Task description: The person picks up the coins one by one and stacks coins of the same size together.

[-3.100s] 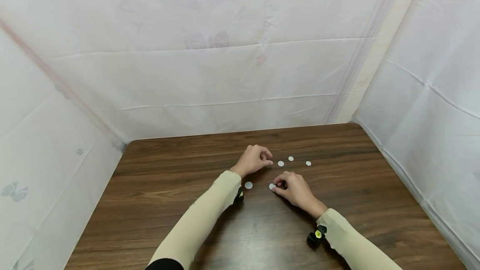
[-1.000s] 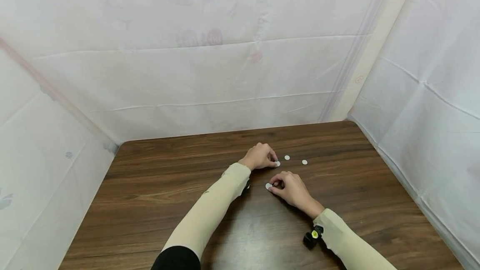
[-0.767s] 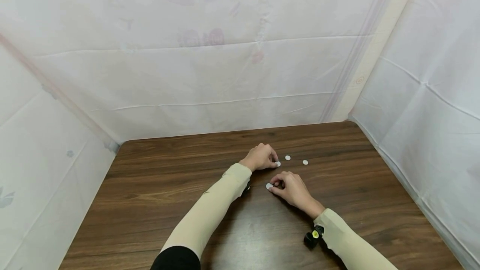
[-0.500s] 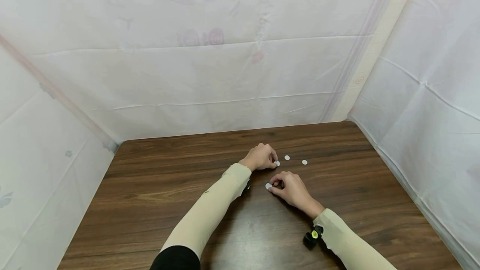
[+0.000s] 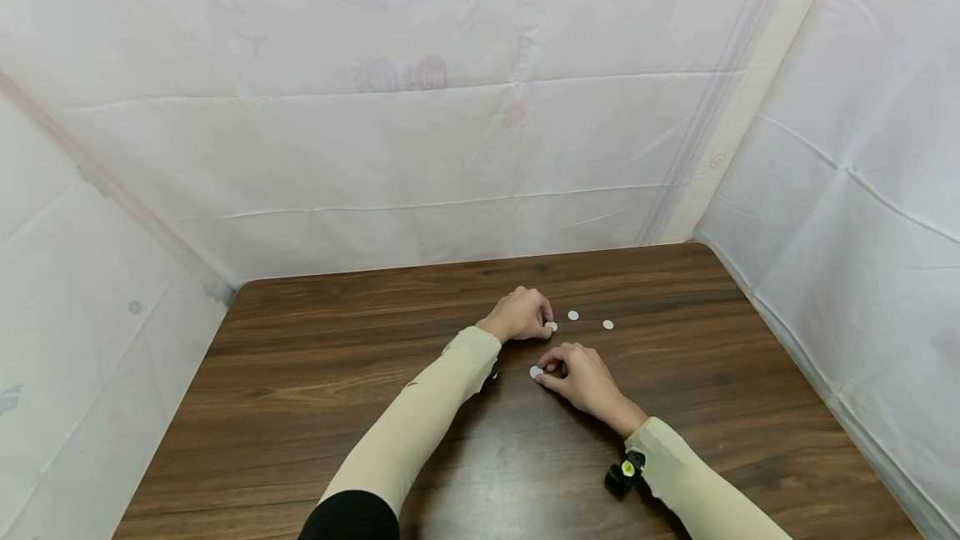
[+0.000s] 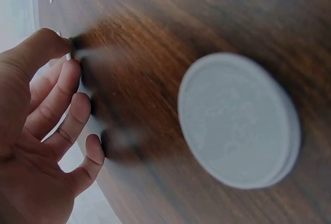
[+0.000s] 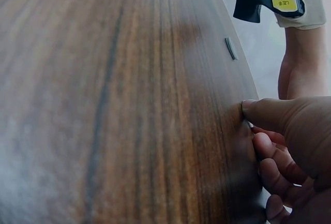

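1. Five pale round discs were counted across the views: two were held, and three lay loose on one brown wooden table (image 5: pixel 322 415).
2. By the left hand (image 5: pixel 519 313), at the far side, a first disc (image 5: pixel 552 327) was pinched at its rim between thumb and index finger; the other three fingers were bent and slightly apart.
3. By the right hand (image 5: pixel 588 377), nearer and to the right, a second disc (image 5: pixel 537 372) was pinched between thumb and index finger; the other fingers were curled in behind.
4. Two loose discs were seen right of the left hand: a third disc (image 5: pixel 573 316) near it, a fourth disc (image 5: pixel 608 325) farther right.
5. A fifth disc (image 6: pixel 235 120) was hidden by the left arm in the head view; whether its doubled edge meant two stacked pieces could not be told.
6. Two pale sleeves (image 5: pixel 420 407) were worn, with one black camera strapped at each wrist, the right one (image 5: pixel 618 480) plainly shown.
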Motion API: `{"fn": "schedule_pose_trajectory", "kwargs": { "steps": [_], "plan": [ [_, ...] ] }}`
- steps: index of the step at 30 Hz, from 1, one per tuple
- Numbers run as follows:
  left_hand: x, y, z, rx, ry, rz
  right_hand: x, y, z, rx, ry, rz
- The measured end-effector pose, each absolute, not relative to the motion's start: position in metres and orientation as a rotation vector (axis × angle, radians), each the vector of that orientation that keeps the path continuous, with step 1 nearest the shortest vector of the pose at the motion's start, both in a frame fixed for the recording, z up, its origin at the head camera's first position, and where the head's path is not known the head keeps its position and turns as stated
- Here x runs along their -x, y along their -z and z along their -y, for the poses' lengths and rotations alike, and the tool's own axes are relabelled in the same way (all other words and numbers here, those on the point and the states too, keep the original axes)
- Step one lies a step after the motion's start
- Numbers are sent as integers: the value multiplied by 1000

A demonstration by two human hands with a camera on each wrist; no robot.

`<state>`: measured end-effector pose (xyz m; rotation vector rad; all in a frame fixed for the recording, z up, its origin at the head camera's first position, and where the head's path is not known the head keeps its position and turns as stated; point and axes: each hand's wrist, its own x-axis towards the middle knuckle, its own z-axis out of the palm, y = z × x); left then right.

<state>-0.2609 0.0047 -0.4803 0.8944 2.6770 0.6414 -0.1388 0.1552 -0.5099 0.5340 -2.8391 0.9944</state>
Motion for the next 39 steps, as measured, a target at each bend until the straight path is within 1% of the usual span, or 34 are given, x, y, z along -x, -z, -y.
{"fn": "schedule_pose_trajectory", "kwargs": {
  "steps": [11,19,27,39],
  "plan": [
    [262,480,4,-900,-768,-2645,140,512,-155,-534,-1024,2840],
    [259,471,11,-959,-790,-2670,142,514,-160,-528,-1036,2835],
    [257,465,23,-946,-855,-2678,147,513,-162,-528,-1040,2851],
    [247,465,40,-951,-888,-2678,151,511,-160,-549,-1054,2860]
  ]
}}
